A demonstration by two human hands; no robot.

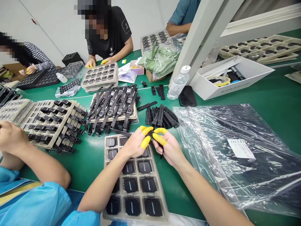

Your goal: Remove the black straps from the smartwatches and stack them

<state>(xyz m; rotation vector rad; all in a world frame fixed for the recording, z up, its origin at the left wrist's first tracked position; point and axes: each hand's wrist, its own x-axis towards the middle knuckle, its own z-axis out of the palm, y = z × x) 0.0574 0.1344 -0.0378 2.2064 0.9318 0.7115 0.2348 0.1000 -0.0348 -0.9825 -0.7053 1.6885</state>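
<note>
Both hands (137, 142) (168, 146) pinch a small black piece (151, 135) — centre frame, above the tray's (156, 160) upper edge — green table (172, 188) open lower right of it.

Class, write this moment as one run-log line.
left hand: pinching dark part | right hand: same part | below left hand: tray, square pieces | beyond: straps | right: plastic bag

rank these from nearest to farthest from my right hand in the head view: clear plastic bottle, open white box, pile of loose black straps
1. pile of loose black straps, just beyond right hand
2. clear plastic bottle, farther back
3. open white box, back right
</note>
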